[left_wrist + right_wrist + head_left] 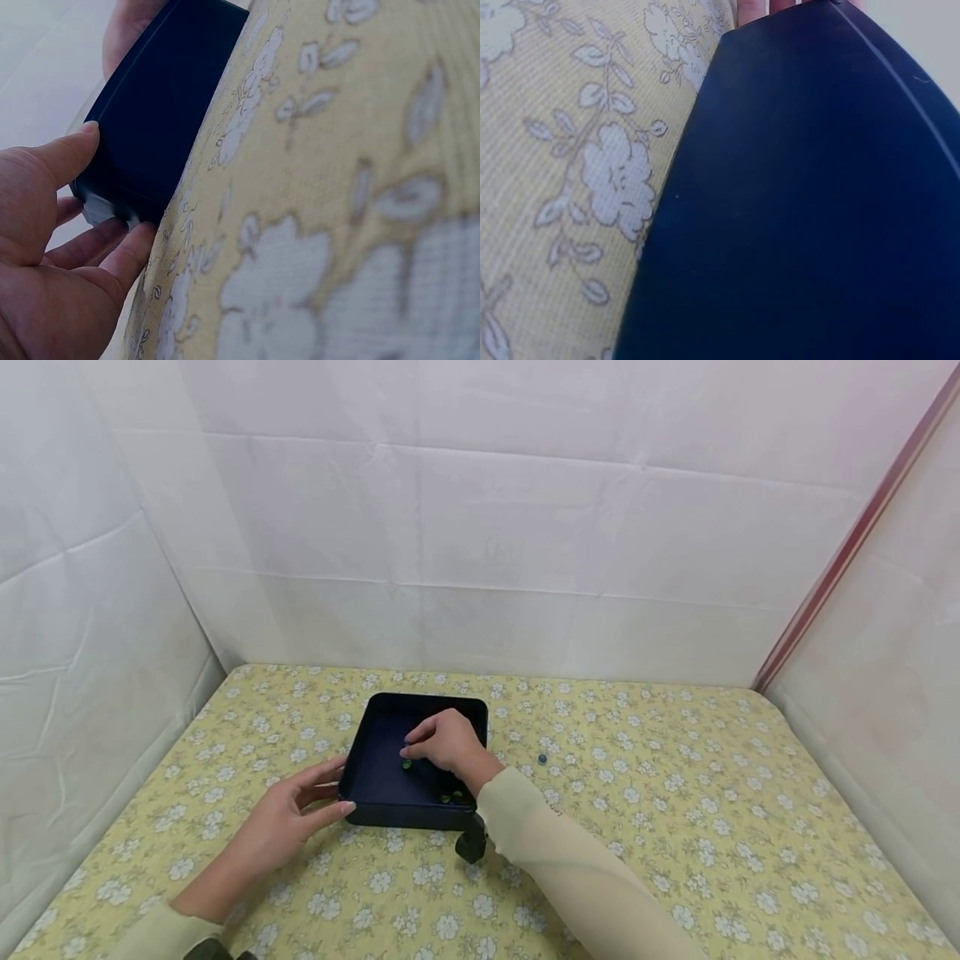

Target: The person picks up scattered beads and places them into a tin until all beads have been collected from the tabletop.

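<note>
A dark navy square tray (416, 816) sits on the table, its near left corner held by my left hand (288, 814). In the left wrist view the thumb presses the tray's near wall (161, 97) while the fingers wrap the left side. My right hand (448, 747) is inside the tray, thumb and fingertips pinching a small bluish marble (407, 746), mostly hidden by the fingers. Just below the fingertips lies a green glass marble (407, 765). More green marbles (446, 799) lie in the near right corner, beside my right wrist. The right wrist view shows mainly the tray's outer wall (802, 195).
One blue marble (542, 759) lies on the tablecloth to the right of the tray. The yellow flowered cloth (675, 827) covers the table. White sheeting (480, 527) hangs behind and on both sides.
</note>
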Motion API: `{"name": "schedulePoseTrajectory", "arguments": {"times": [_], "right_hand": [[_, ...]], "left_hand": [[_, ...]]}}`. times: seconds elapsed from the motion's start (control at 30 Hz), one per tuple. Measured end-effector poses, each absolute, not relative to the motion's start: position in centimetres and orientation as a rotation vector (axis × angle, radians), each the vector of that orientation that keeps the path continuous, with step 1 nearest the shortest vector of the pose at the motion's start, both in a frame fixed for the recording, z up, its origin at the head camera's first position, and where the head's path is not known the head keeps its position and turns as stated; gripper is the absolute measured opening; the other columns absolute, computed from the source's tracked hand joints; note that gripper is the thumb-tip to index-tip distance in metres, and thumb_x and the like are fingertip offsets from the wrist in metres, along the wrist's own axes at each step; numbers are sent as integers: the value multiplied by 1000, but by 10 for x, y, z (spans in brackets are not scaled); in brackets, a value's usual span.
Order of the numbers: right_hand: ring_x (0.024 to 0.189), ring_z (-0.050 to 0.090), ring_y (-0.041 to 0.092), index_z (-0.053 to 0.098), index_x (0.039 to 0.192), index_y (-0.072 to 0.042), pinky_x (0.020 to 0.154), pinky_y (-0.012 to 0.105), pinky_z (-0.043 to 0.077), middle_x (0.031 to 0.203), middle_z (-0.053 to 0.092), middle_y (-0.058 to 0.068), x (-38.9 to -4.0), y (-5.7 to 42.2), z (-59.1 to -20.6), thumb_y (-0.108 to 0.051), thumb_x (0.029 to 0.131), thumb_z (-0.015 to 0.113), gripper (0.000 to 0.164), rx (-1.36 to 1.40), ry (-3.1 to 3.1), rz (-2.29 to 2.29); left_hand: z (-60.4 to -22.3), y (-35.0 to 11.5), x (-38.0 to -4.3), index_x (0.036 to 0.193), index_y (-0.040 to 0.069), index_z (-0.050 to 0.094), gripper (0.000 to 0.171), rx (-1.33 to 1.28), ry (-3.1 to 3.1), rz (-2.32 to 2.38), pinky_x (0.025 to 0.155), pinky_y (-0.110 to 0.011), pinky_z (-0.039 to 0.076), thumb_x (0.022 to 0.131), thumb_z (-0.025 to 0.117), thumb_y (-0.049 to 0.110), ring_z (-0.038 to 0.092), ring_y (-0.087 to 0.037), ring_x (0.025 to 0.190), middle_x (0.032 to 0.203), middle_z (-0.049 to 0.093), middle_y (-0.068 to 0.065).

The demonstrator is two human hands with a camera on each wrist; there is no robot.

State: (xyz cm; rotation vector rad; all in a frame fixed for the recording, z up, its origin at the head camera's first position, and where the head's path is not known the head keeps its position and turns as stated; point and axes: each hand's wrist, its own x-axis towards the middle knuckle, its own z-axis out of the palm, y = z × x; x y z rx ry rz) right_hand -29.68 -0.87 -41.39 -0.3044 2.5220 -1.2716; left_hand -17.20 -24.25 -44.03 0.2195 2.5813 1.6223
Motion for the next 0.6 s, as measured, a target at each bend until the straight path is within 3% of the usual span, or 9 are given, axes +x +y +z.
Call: {"name": "schedulePoseTrajectory", "arguments": {"times": [0.6], "right_hand": [[97, 68, 16, 83, 101, -17, 78, 31, 61, 113, 72, 0, -296, -8, -414, -22, 89, 83, 13, -327, 2566, -1282]], "left_hand": [[-440, -242, -171, 160, 18, 37, 74, 231, 2585, 1628, 92, -25, 59, 98, 71, 36, 56, -40, 134, 156, 48, -18]]}}
